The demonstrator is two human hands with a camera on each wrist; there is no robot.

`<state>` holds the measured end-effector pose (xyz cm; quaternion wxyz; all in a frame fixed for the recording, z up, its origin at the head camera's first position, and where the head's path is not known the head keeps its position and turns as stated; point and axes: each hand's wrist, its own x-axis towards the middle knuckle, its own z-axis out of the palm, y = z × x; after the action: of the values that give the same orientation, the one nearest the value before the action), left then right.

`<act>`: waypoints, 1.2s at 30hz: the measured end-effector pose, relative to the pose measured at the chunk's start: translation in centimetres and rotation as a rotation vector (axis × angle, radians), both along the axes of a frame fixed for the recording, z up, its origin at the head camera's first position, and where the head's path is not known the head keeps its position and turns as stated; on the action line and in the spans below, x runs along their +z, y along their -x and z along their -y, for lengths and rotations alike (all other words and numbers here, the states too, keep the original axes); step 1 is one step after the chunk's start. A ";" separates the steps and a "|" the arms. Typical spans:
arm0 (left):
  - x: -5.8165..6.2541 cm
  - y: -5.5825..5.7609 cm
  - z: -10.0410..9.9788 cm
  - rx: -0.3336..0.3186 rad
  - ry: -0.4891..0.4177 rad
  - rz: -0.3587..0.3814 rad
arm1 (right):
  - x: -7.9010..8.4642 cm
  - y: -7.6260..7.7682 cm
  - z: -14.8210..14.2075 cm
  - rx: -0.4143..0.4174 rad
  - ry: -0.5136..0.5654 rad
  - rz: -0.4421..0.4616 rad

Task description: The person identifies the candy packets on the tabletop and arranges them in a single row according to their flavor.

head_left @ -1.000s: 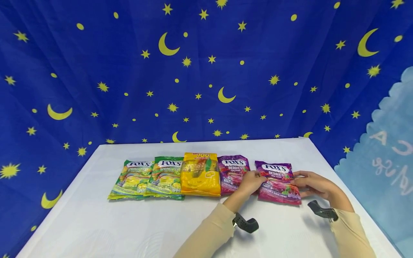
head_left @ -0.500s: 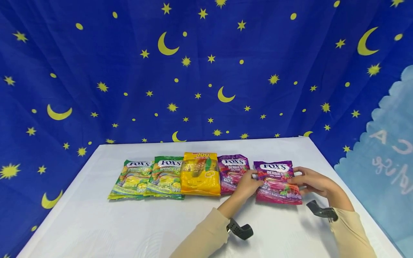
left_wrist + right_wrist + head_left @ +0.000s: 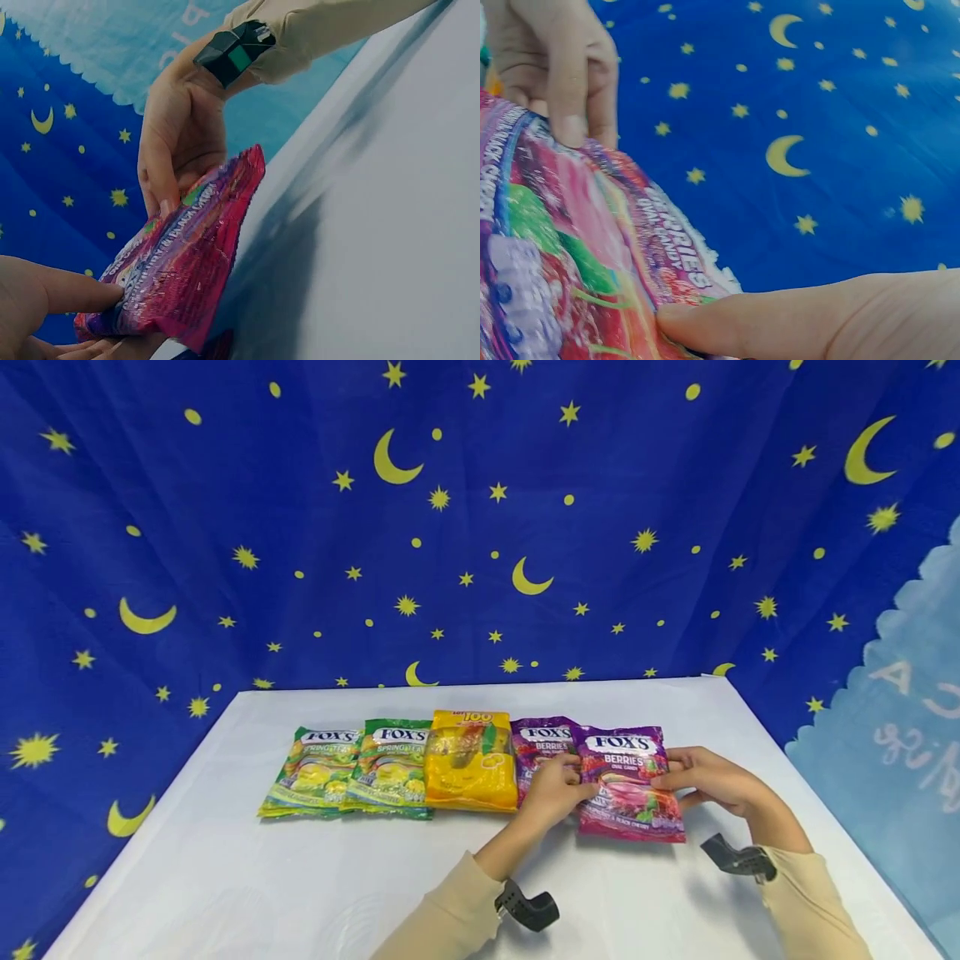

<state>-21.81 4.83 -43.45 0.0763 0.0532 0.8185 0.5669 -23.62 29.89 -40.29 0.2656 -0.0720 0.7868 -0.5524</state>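
Observation:
Between my two hands is a purple Fox's Berries candy bag (image 3: 622, 777), gripped at its side edges. My left hand (image 3: 553, 793) pinches the left edge, thumb on the printed front. On the opposite edge, my right hand (image 3: 716, 778) holds it with the thumb in front and fingers behind. The left wrist view has the bag (image 3: 187, 262) tilted, its shadow on the white surface. A second purple candy bag (image 3: 542, 733) lies just left, partly covered by my left hand and the held bag's edge.
A yellow candy bag (image 3: 471, 777) lies left of the purple ones, followed by a green Fox's bag (image 3: 388, 772) and another green bag (image 3: 311, 772), in a row on the white table (image 3: 300, 877). A blue starry cloth (image 3: 465, 527) hangs behind.
The held purple bag has moved left and slightly toward me, now overlapping the second purple bag's edge. Both hands have shifted left with it. The other bags stay in place.

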 end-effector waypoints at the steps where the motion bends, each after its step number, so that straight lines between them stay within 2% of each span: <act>1: 0.1 -0.1 0.3 -0.005 0.020 -0.009 | 0.0 0.0 0.4 -0.008 -0.009 -0.007; 6: 0.7 -0.4 2.0 -0.019 0.071 -0.068 | -0.2 -0.2 2.2 -0.040 -0.034 -0.046; 11: 0.8 -0.4 3.5 -0.051 0.049 -0.069 | -0.5 -0.6 3.8 -0.069 -0.046 -0.064; 17: 0.8 -0.5 4.5 -0.072 0.034 -0.016 | -0.9 -1.0 5.3 -0.084 -0.075 -0.089; 25: 1.8 0.4 6.4 -0.053 -0.019 0.038 | -0.1 -1.6 7.1 -0.096 -0.034 -0.160; 28: 1.9 0.7 7.2 -0.036 -0.011 0.063 | 0.1 -1.9 7.8 -0.090 -0.022 -0.185; 33: 2.1 1.0 8.0 -0.034 0.012 0.065 | 0.1 -2.1 8.4 -0.102 0.004 -0.214; 36: 2.3 1.0 8.2 -0.056 0.027 0.056 | 0.0 -2.2 8.6 -0.142 0.002 -0.223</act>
<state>-22.82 -3.41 -41.17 0.1157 0.0591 0.8218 0.5548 -21.45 21.27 -40.28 0.1367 -0.0774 0.8142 -0.5590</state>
